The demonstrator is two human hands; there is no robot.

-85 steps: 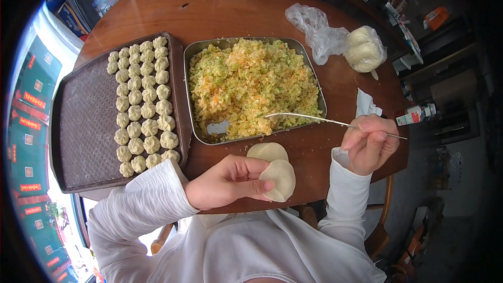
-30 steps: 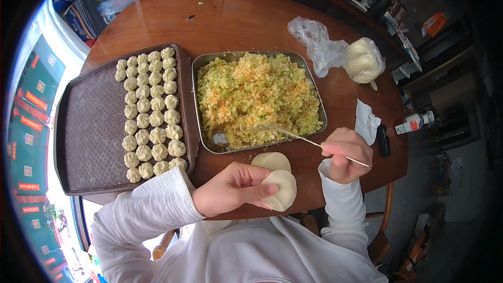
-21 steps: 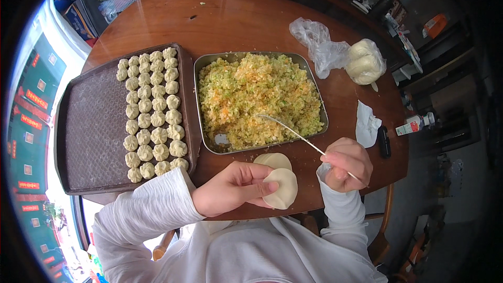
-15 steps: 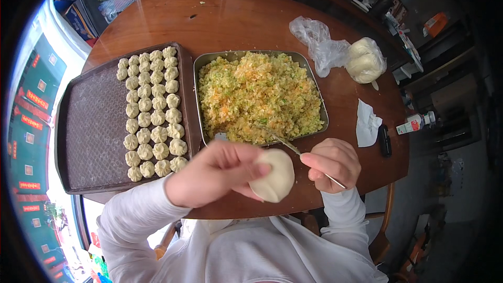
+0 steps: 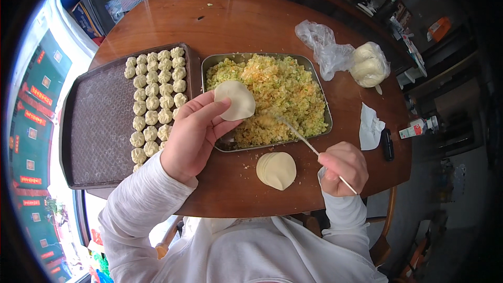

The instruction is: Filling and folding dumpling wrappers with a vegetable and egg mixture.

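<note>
Between the thumb and fingers of my left hand [image 5: 195, 135] is a round, flat dough wrapper [image 5: 236, 100], held up over the near left part of the filling. My right hand [image 5: 343, 169] is closed round the handle of a thin metal spoon [image 5: 303, 139], whose tip is sunk in the filling and hidden. The filling [image 5: 280, 91], chopped yellow, orange and green, is heaped in a rectangular metal tray [image 5: 329, 117]. On the table just in front of that tray lies a stack of dough wrappers [image 5: 276, 171].
To the left stands a dark baking tray [image 5: 99, 126] with rows of small pleated buns [image 5: 152, 103] along its right side. Toward the back right are a clear plastic bag [image 5: 322, 47] and bagged dough [image 5: 368, 65]. A white tissue [image 5: 371, 127] lies near a black object [image 5: 387, 144].
My left hand has lifted a wrapper off the stack and carried it up and left over the filling. The stack now shows. The right hand with the spoon has shifted slightly right.
</note>
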